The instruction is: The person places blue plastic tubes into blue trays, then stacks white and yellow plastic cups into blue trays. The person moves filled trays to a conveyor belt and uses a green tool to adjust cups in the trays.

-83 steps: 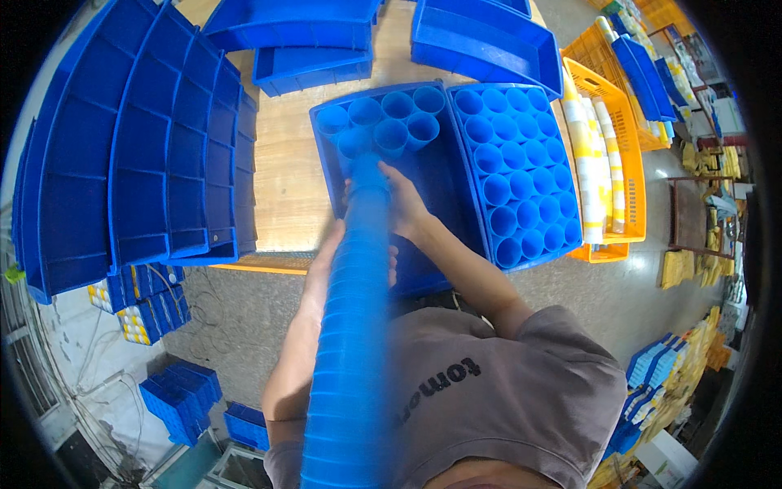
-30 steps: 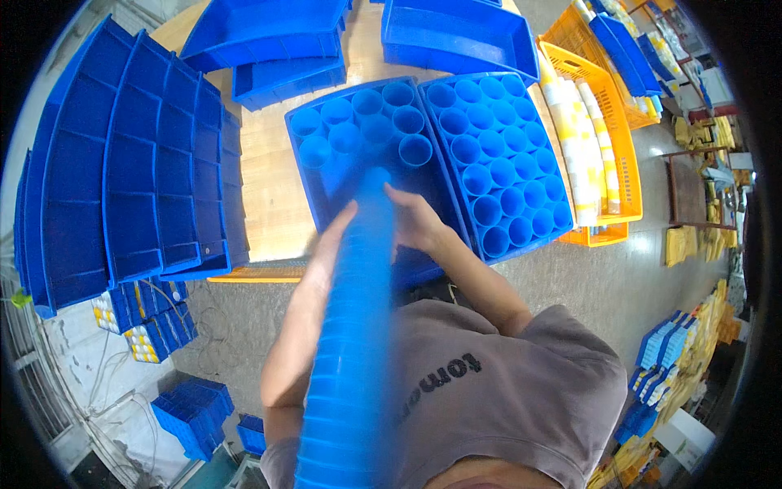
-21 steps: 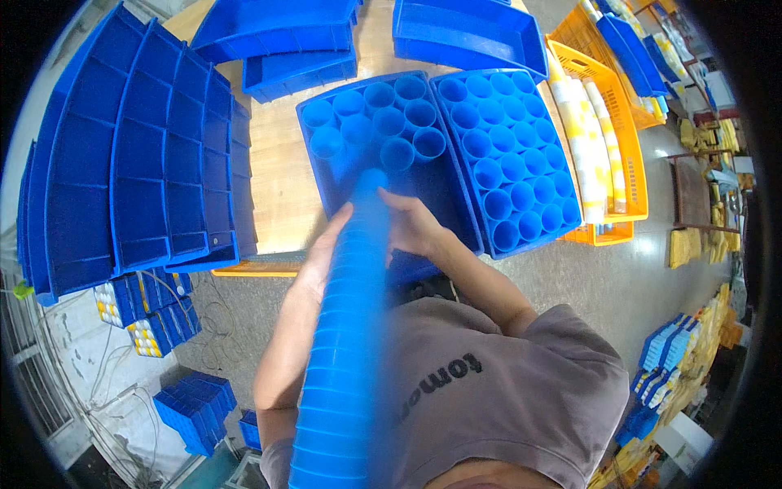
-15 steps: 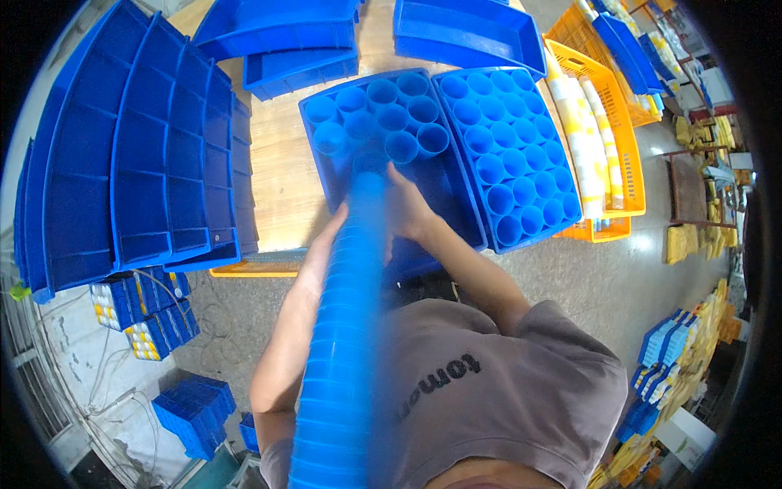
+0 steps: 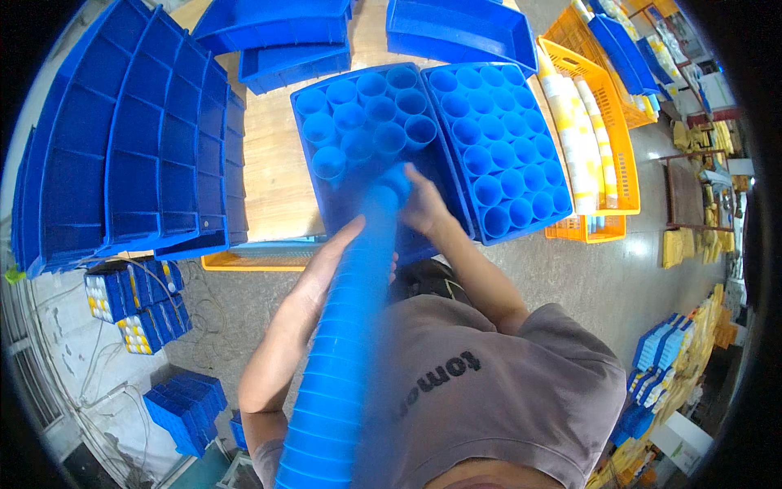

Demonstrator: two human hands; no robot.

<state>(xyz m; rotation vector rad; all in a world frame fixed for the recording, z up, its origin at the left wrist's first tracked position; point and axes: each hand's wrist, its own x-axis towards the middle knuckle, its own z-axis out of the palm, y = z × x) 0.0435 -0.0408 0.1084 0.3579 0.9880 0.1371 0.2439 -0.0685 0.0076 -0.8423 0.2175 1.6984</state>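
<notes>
A long stack of nested blue plastic cups (image 5: 332, 350) slants up from the lower edge, its far end over a partly filled blue bin (image 5: 444, 196). My left hand (image 5: 330, 257) is closed round the stack's left side, with fingertips showing on its other side. My right hand (image 5: 425, 204) is closed on the right of the far end, its thumb by the foremost cups; some fingers are hidden. In the bin's far part, several blue cups (image 5: 349, 116) stand in rows with their mouths up. The near part is partly hidden by the blurred stack.
A second blue bin (image 5: 521, 230) full of upright cups adjoins on the right. Beyond it stands an orange crate (image 5: 626, 155) with long wrapped rolls. Stacked blue bins (image 5: 167, 130) rise at the left; more blue bins (image 5: 464, 33) lie at the table's far edge.
More upright cups now show in the bin's third row, at its left. The stack's far end and my hands have shifted slightly right and nearer. The whole view has shifted a little.
</notes>
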